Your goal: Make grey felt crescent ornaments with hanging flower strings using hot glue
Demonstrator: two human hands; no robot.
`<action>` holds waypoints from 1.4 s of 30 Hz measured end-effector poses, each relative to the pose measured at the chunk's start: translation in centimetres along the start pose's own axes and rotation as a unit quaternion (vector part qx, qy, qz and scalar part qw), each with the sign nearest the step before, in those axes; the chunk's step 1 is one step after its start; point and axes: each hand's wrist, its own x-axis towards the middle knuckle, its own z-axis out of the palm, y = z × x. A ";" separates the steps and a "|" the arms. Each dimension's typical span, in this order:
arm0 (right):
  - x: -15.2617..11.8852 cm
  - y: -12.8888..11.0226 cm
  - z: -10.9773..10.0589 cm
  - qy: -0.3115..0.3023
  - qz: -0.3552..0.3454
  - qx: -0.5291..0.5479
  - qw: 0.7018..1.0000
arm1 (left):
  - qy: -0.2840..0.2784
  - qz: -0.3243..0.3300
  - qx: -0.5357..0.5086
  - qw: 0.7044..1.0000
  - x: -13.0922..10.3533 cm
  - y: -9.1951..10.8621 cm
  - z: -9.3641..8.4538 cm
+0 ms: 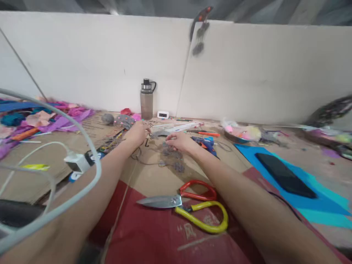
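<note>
Both grips can't be told, bare left hand near curved grey piece, right hand by tangled grey strands, where light fingertips best avoid snags.

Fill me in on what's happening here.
A person has both bare hands out over the cluttered cardboard. The right hand is at some grey stringy bits; blur hides whether it grips any. The left hand is just across from it, and its hold is unclear too. Large scissors lie untouched between the forearms, a bottle stands by the wall, and a phone rests on blue sheets.
</note>
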 end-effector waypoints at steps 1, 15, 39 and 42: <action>-0.1 -0.2 0.3 -0.002 0.005 0.008 1.000 | -0.007 -0.007 -0.010 1.000 0.2 -0.1 0.0; 0.0 -0.9 2.2 0.040 -0.010 -0.022 0.999 | -0.051 -0.101 -0.018 0.993 2.1 -0.3 -0.8; 0.5 -0.3 2.8 0.000 -0.052 -0.077 0.996 | -0.070 -0.004 -0.060 0.996 2.3 1.4 0.2; 0.3 -0.6 2.7 -0.003 -0.067 -0.100 0.993 | -0.058 0.017 -0.073 0.996 2.6 0.7 1.1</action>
